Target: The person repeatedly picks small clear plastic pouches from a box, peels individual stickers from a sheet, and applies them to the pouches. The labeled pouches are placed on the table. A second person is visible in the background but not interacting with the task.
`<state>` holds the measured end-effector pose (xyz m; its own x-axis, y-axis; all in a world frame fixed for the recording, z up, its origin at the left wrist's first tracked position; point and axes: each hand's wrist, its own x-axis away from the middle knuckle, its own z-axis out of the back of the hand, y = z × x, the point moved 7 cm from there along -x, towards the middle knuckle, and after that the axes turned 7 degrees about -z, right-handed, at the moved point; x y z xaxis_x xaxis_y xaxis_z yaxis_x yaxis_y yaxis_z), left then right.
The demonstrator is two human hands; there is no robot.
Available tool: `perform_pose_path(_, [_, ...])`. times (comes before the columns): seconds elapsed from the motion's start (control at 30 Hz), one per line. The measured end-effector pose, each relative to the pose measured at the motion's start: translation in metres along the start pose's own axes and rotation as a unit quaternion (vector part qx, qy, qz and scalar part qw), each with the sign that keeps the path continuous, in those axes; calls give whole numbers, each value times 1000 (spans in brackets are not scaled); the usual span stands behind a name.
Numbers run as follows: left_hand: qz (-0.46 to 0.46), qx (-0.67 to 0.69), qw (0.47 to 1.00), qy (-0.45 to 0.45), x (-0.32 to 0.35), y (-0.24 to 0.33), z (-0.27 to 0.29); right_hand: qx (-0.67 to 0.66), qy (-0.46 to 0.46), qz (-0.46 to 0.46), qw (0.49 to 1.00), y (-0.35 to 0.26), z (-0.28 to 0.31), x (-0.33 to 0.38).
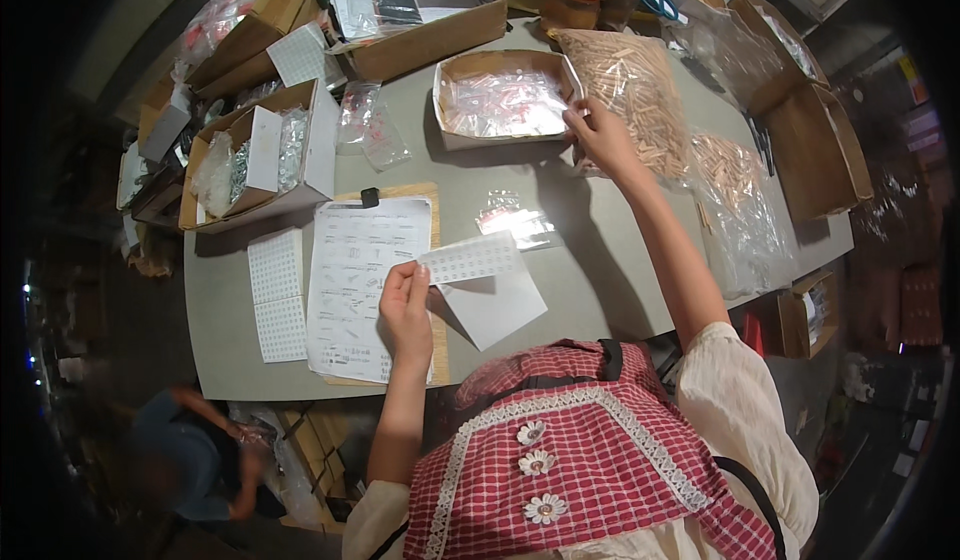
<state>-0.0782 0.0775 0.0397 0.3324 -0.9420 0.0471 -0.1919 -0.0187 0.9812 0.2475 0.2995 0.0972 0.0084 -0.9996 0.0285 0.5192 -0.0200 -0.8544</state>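
My left hand [407, 305] pinches a white label sheet [475, 259] by its left end, thumb on top. A plain white paper piece [497, 312] hangs or lies just below it; I cannot tell if the two are joined. My right hand [603, 138] reaches forward, its fingers closed at the right rim of a shallow cardboard box [497, 143]. Clear plastic bags with red print [508, 100] fill that box. Between the hands, small clear bags [517, 222] lie on the grey table [590, 285].
A clipboard with printed sheets [340, 290] and more label sheets [275, 295] lie at left. Behind them stands a box of bagged hardware [320, 145]. Bags of wooden dowels [635, 85] sit at right, beside an open carton [815, 150]. Another person [190, 450] is at lower left.
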Motion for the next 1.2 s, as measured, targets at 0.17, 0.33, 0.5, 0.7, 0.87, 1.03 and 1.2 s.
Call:
perform_pose_path(0.17, [-6,17,1000,-11,-2,5,-9,58,-143,213,965,-85,-34,65])
perform_pose_path(0.33, [49,50,996,-51,1,16,-22,198,-223,415,859,-124,-68,168])
perform_pose_path(0.5, [72,70,978,-181,-4,31,-43,-62,-219,119,966,-72,-52,151])
perform_pose_path(0.7, [-21,3,969,-246,-6,69,-75,-140,-250,25,958,-73,-36,153])
perform_pose_path(0.87, [-75,5,973,-216,-3,86,-73,-234,-304,-26,923,-78,-23,157])
perform_pose_path(1.03, [62,127,969,-205,-7,43,-49,-114,-294,144,938,-82,-14,166])
perform_pose_path(1.2, [12,49,969,-240,13,81,-87,-46,-260,223,938,-103,-13,185])
